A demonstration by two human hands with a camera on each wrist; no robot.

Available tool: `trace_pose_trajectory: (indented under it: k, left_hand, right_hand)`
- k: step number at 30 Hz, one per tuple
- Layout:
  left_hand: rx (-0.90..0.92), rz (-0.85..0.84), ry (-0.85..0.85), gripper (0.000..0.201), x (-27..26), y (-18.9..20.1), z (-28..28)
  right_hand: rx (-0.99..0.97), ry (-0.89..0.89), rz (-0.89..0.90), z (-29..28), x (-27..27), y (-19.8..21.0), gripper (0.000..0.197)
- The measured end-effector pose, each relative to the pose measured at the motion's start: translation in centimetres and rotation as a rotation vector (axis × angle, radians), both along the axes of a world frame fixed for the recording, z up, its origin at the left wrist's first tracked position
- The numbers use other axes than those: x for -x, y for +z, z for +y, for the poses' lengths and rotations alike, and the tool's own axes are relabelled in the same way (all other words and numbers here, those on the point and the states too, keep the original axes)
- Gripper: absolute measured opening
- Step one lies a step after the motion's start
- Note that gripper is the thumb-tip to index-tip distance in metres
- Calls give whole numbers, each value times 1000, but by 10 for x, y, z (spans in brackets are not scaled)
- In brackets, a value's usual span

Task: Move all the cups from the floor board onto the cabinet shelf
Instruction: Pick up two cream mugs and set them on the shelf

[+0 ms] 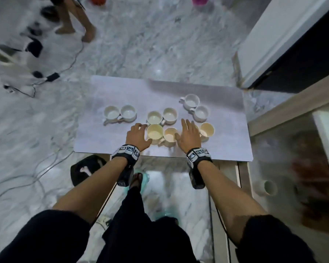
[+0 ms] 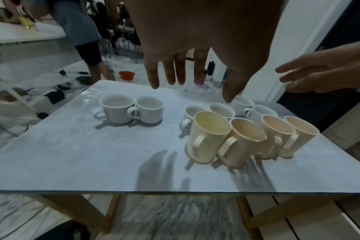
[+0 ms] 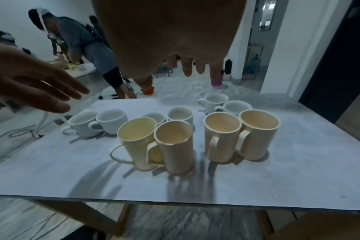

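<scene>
We're looking at grey-veined marble floor (image 1: 160, 44) w/ black cables (image 1: 61, 73) trailing at left, a white wall (image 1: 273, 35) & dark doorway (image 1: 302, 59) at right, dim light throughout.

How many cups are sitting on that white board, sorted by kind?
Short white ceramic cups with handles: 6
Tall cream mugs with handles: 4
Total on the white floor board: 10

A white floor board (image 1: 106, 141) lies on the marble floor (image 1: 141, 44), carrying 10 upright cups: 4 tall cream mugs (image 3: 259, 134) near, 6 white cups (image 2: 116, 110) farther.
</scene>
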State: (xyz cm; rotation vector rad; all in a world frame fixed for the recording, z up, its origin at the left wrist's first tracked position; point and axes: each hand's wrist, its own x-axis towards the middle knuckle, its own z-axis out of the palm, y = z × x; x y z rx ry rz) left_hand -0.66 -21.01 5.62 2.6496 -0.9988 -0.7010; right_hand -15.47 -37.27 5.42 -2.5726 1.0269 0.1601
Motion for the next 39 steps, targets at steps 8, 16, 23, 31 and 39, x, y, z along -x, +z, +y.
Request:
trace_pose_trajectory:
  k: [8,16,23,31,39]
  left_hand:
    - [-42,80,-63,80,-54,-31,5]
    - [-50,93,-381,114,-61,-58,-43]
    - [-9,-48,-588,112,-48,-92,-62]
    - [-14,-123,-833,83,-49,-109,-62]
    - [39,33,-595,83,-47,-54,-59]
  right_hand:
    - [-43,13,101,18,-56,-32,78]
    - [22,113,350,6,-61,-62,111]
    - [103,200,359,2,-56,-104,105]
    - [119,152,326,6,-52,-110,89]
    - [4,84,270,7,-37,-57,83]
